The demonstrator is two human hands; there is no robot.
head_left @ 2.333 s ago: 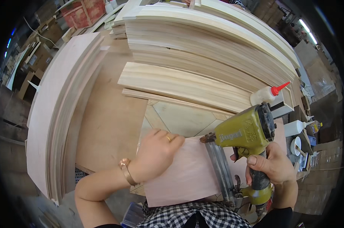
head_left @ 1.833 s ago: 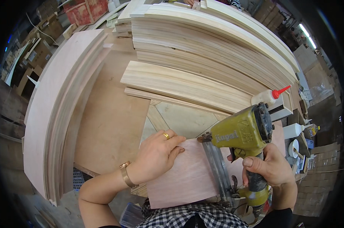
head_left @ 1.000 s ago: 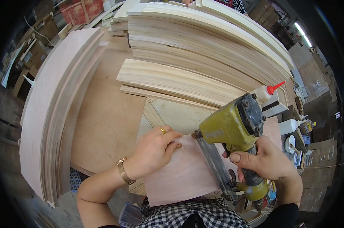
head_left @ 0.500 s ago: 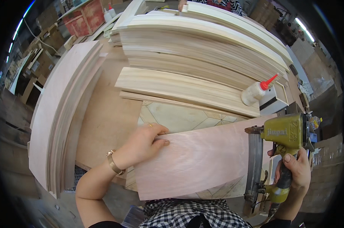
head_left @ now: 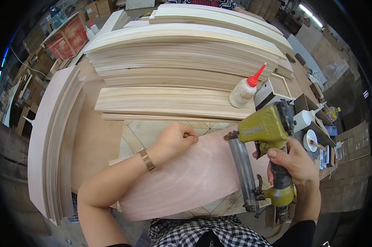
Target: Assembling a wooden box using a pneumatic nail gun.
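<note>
A pinkish thin wooden panel (head_left: 186,177) lies aslant before me over a patterned work surface (head_left: 132,133). At its far edge is my left hand (head_left: 175,142), fingers curled and pressed together on that edge; the fingertips are partly hidden. My right hand (head_left: 295,162) is wrapped round the black grip of a yellow-green nail gun (head_left: 264,125). The gun's nose points left, over the panel's right part, and its long grey magazine slants down across the panel. From this view I cannot tell whether the nose touches the wood.
Stacked pale boards (head_left: 181,57) span the far side, with a red-tipped glue bottle (head_left: 242,92) at their near right. Pinkish panels (head_left: 52,144) stand stacked at the left. A white bowl with a brush (head_left: 310,140) and a white bottle (head_left: 303,120) are at the right. Someone stands beyond the boards.
My left hand has slid right along the panel's far edge. The nail gun has tilted and moved left in view, while the whole view has shifted too.
</note>
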